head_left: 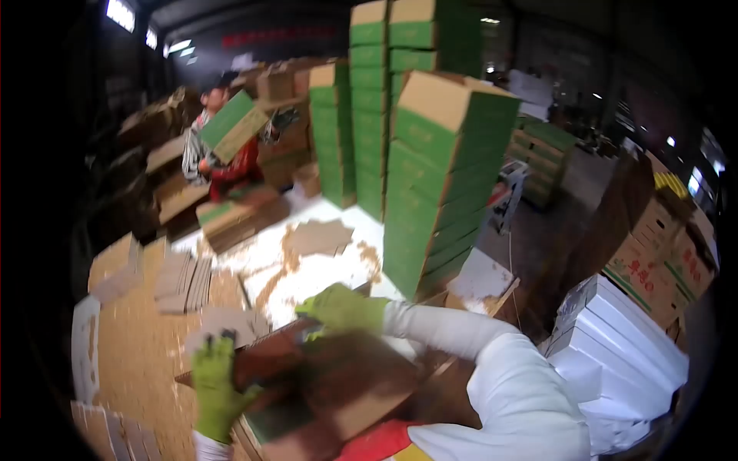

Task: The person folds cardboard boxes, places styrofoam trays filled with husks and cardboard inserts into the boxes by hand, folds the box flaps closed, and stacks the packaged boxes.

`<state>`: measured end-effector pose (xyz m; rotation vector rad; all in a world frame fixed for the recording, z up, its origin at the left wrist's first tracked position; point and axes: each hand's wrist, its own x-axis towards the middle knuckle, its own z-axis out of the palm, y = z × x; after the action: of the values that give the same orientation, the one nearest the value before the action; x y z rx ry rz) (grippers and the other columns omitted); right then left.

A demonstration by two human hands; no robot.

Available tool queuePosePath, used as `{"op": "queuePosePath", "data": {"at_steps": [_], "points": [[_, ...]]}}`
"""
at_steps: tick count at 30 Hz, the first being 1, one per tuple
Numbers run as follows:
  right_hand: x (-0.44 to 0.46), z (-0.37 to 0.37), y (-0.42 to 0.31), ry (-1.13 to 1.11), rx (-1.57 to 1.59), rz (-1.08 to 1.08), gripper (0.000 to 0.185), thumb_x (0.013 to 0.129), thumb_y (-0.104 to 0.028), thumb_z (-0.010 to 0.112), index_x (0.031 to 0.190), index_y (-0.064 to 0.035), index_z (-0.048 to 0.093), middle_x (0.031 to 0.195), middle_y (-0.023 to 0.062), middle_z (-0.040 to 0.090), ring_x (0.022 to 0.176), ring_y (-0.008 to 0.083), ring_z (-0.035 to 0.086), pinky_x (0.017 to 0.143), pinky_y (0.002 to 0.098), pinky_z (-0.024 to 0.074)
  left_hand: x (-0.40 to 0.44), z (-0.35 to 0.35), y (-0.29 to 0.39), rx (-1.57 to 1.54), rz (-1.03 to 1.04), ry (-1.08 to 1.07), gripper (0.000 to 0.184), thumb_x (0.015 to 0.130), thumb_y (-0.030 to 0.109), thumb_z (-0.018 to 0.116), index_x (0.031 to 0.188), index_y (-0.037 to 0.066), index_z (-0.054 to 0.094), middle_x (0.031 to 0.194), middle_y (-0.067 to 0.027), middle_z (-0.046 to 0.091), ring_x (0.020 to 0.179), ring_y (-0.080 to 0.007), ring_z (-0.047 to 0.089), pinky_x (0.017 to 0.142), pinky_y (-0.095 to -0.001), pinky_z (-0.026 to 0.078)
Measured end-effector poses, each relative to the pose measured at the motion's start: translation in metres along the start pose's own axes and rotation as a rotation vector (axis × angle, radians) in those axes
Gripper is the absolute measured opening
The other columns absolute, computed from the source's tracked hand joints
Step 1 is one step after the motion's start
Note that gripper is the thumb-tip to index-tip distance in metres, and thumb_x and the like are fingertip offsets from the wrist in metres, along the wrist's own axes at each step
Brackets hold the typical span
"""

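The carton (pixel 375 401) is flanked on 2 sides, presumably for steadying, by the left hand (pixel 217 384), spread wide, and the right hand (pixel 344 309), whose grip cannot be told.

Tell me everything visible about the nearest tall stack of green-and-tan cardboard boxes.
The nearest tall stack of green-and-tan cardboard boxes rises upright beyond the lime-green gloved right hand, which does not touch it. Its layers have green sides, and the top box shows a tan upper panel. Any print is unreadable.
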<state>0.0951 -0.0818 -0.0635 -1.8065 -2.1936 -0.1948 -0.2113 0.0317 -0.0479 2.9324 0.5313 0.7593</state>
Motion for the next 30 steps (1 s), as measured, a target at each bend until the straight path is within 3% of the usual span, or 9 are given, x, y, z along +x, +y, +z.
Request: {"op": "queuePosePath", "data": {"at_steps": [5, 11, 15, 21, 22, 25, 26, 27, 30], "points": [[0.068, -0.020, 0.031, -0.508, 0.417, 0.145, 0.059, 0.088, -0.061, 0.055, 0.116, -0.0106, 0.066, 0.115, 0.0165, 0.068, 0.101, 0.0356, 0.065, 0.088, 0.0431, 0.0484, -0.029, 0.056, 0.048, 0.218, 0.069, 0.223, 0.090, 0.070, 0.037, 0.079, 0.142, 0.002, 0.041, 0.148, -0.0196, 0.043, 0.139, -0.0455, 0.034, 0.114, -0.0632, 0.020], [0.096, -0.001, -0.010, -0.114, 0.025, -0.078, 0.035, 0.075, -0.037, 0.072, 0.098, -0.0107, 0.072, 0.099, 0.0151, 0.070, 0.096, 0.0321, 0.066, 0.084, 0.0426, 0.0515, -0.026, 0.026, 0.101, -0.197, -0.100, 0.104, 0.066, 0.074, 0.030, 0.076, 0.133, 0.008, 0.054, 0.132, -0.0188, 0.056, 0.123, -0.0384, 0.050, 0.107, -0.0475, 0.037], [0.092, 0.031, -0.013, -0.173, 0.001, -0.063, 0.035, 0.078, -0.037, 0.070, 0.103, -0.0126, 0.068, 0.098, 0.0131, 0.070, 0.097, 0.0313, 0.066, 0.082, 0.0447, 0.0516, -0.030, -0.043, 0.130, -1.155, -0.126, -0.367, 0.065, 0.085, 0.022, 0.067, 0.143, 0.002, 0.043, 0.144, -0.0158, 0.049, 0.133, -0.0329, 0.046, 0.111, -0.0479, 0.036], [0.096, 0.009, -0.031, -0.293, 0.175, -0.011, 0.061, 0.079, -0.037, 0.071, 0.131, -0.0117, 0.051, 0.116, 0.0180, 0.065, 0.114, 0.0331, 0.060, 0.098, 0.0441, 0.0432, -0.045, 0.056, 0.021, -0.028, 0.131, -0.130, 0.060, 0.081, 0.032, 0.065, 0.136, 0.011, 0.055, 0.140, -0.0154, 0.052, 0.128, -0.0378, 0.047, 0.110, -0.0524, 0.032], [0.081, 0.014, -0.017, 0.139, 0.263, -0.197, 0.070, 0.076, -0.029, 0.078, 0.135, -0.0100, 0.047, 0.126, 0.0212, 0.057, 0.115, 0.0379, 0.057, 0.091, 0.0474, 0.0471, -0.039, 0.069, 0.032, -0.126, 0.178, -0.222, 0.055, 0.079, 0.032, 0.064, 0.131, 0.014, 0.061, 0.132, -0.0144, 0.057, 0.123, -0.0385, 0.049, 0.106, -0.0517, 0.033], [-0.008, -0.079, 0.003, -0.020, 0.026, 0.117, 0.092, 0.072, -0.060, 0.074, 0.134, 0.0018, 0.045, 0.128, 0.0280, 0.052, 0.122, 0.0402, 0.052, 0.102, 0.0466, 0.0412, -0.038, 0.064, 0.033, -0.267, 0.053, -0.066, 0.052, 0.078, 0.030, 0.063, 0.127, 0.012, 0.064, 0.127, -0.0135, 0.061, 0.121, -0.0383, 0.050, 0.106, -0.0510, 0.033], [-0.028, -0.116, -0.009, -0.642, 0.450, 0.201, 0.095, 0.070, -0.062, 0.076, 0.134, 0.0029, 0.046, 0.125, 0.0301, 0.052, 0.118, 0.0416, 0.054, 0.099, 0.0492, 0.0437, -0.041, 0.070, 0.031, -0.182, 0.041, -0.031, 0.048, 0.080, 0.029, 0.061, 0.124, 0.012, 0.065, 0.124, -0.0134, 0.062, 0.118, -0.0383, 0.052, 0.105, -0.0504, 0.034], [-0.056, -0.087, -0.022, -0.514, 0.233, -0.181, 0.099, 0.067, -0.063, 0.077, 0.134, 0.0042, 0.047, 0.124, 0.0311, 0.052, 0.112, 0.0423, 0.057, 0.095, 0.0497, 0.0466, -0.030, 0.072, 0.037, -0.231, 0.021, 0.002, 0.046, 0.081, 0.027, 0.060, 0.123, 0.012, 0.066, 0.123, -0.0136, 0.063, 0.118, -0.0375, 0.052, 0.105, -0.0497, 0.034], [-0.048, -0.044, -0.044, -0.500, 0.307, -0.224, 0.083, 0.065, -0.047, 0.082, 0.130, -0.0027, 0.057, 0.117, 0.0233, 0.060, 0.105, 0.0378, 0.060, 0.092, 0.0450, 0.0486, -0.018, 0.056, 0.047, -0.450, -0.062, -0.053, 0.038, 0.088, 0.024, 0.054, 0.120, 0.008, 0.066, 0.118, -0.0141, 0.065, 0.116, -0.0321, 0.055, 0.104, -0.0458, 0.037]]}}
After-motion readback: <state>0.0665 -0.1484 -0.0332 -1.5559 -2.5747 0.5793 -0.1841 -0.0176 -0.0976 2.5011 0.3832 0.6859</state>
